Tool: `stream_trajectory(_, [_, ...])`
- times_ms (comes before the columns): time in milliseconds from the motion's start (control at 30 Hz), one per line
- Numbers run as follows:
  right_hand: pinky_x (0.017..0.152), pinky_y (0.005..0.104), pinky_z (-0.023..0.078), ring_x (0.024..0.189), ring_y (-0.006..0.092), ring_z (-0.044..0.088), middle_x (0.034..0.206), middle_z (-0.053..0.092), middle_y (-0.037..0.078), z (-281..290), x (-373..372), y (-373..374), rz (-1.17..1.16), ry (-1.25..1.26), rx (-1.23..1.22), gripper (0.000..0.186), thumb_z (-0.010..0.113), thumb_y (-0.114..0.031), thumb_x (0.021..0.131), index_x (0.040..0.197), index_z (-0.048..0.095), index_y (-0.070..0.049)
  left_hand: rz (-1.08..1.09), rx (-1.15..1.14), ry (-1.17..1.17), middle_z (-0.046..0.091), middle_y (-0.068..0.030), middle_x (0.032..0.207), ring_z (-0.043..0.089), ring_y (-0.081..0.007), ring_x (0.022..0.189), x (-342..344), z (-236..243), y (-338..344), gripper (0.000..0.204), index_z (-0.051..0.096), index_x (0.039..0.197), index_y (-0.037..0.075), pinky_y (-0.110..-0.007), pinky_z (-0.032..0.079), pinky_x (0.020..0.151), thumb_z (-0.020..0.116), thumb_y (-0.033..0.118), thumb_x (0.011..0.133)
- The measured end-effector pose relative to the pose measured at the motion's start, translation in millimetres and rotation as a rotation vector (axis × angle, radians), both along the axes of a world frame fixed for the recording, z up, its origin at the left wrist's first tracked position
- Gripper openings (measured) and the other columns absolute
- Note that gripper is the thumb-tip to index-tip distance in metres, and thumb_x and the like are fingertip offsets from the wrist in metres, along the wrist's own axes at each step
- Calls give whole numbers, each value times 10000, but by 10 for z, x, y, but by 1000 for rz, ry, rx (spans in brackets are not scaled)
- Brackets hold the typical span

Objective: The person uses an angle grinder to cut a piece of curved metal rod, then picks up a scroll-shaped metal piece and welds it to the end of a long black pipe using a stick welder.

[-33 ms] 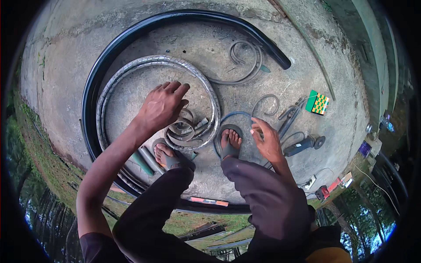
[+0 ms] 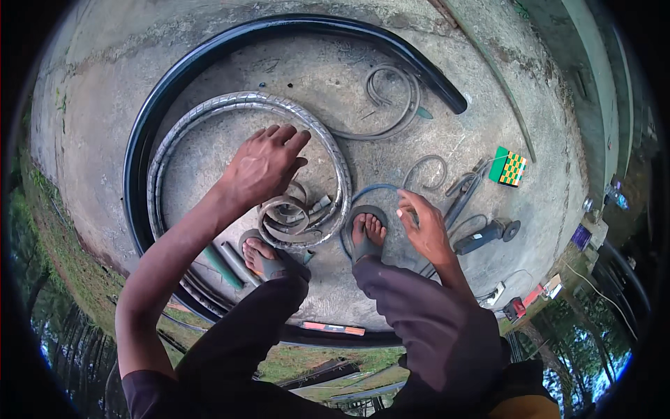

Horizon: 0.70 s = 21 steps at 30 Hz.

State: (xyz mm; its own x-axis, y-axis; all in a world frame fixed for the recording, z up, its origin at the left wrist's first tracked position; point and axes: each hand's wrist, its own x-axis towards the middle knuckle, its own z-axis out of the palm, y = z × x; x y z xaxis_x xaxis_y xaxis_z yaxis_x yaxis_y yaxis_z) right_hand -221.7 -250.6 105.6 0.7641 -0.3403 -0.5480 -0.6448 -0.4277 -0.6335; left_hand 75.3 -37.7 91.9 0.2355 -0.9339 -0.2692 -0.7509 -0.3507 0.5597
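My left hand [image 2: 269, 162] hovers over a hoop wrapped in grey banded strip [image 2: 244, 99], fingers loosely spread with nothing seen in them. Beneath and beside it, a coil of flat grey strap [image 2: 285, 218] lies inside the hoop, partly covered by the hand. On the right, my right hand [image 2: 427, 227] hangs with thumb and forefinger apart. A thin blue tube [image 2: 373, 187] curves around my right foot and runs up to that forefinger; whether they touch I cannot tell. A thick black pipe [image 2: 164, 87] bends around the hoop on the concrete.
An angle grinder [image 2: 481, 236] lies right of my right hand. Beyond it are a dark long-handled tool [image 2: 466, 192] and a green box with a chequered side [image 2: 508, 167]. Thin grey tubing [image 2: 412, 115] loops ahead. Short green pipe [image 2: 223, 267] lies by my left foot.
My left hand sits slightly farther right, its fingers a little more extended. The whole view has shifted slightly. My right hand keeps nearly the same pose.
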Motion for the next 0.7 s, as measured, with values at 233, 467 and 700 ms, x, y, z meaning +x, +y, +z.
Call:
stream_trajectory(233, [746,418,561,859,333,734,945,729,201,-708,426,-370,-156,-70,-175,341,685,-183,958,1255,632,-25,-48,-281,-22,575,-194,1300,590,-378,1176,38,-921,-714,555,515,1370,42,-488,494,1007,718,254,899])
stream_trajectory(467, [742,452,550,839,382,732,928,731,230,-928,588,-544,-297,-114,-306,327,689,-248,960,1194,643,-25,74,-329,102,609,-218,1185,608,-427,1108,-244,-920,-853,515,530,1349,42,-513,507,941,709,227,902])
stream_trajectory(700, [739,463,539,812,396,710,894,730,206,-996,496,-115,-125,-206,-188,299,700,-193,931,1168,642,-20,204,-397,103,607,-202,1130,605,-412,1039,-723,-833,-708,578,489,1408,59,-517,494,908,709,198,893])
